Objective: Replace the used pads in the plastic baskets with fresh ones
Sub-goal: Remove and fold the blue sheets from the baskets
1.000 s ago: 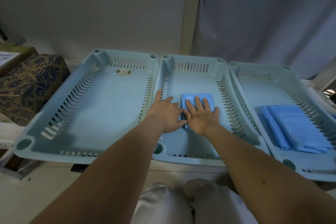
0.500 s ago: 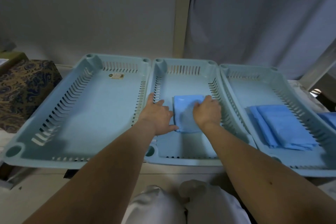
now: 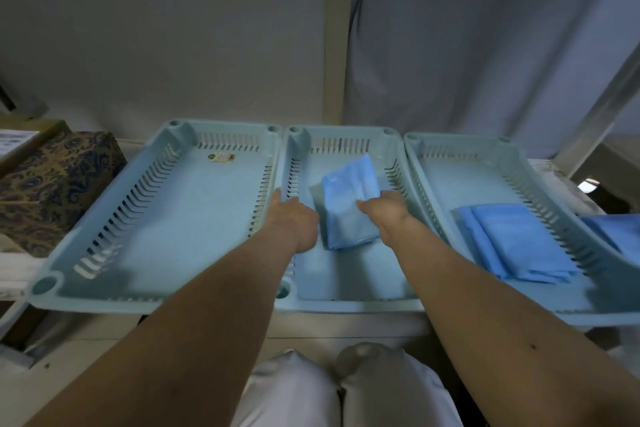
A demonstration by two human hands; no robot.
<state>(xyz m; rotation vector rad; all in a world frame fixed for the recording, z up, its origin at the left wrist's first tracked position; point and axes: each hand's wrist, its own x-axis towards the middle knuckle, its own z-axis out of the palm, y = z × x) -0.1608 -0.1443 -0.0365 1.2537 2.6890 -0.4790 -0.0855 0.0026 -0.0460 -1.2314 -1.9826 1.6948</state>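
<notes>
Lengthwise, blue pad tilted up

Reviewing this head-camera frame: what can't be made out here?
- Left hand: fingertips hidden behind the folded blue pad, so its hold is unclear.
- Small label on the floor of the left light-blue plastic basket: too small to read.
- Blue sheet at the right edge: cut off by the frame.
- Stack of folded blue pads in the right basket: count unclear.
</notes>
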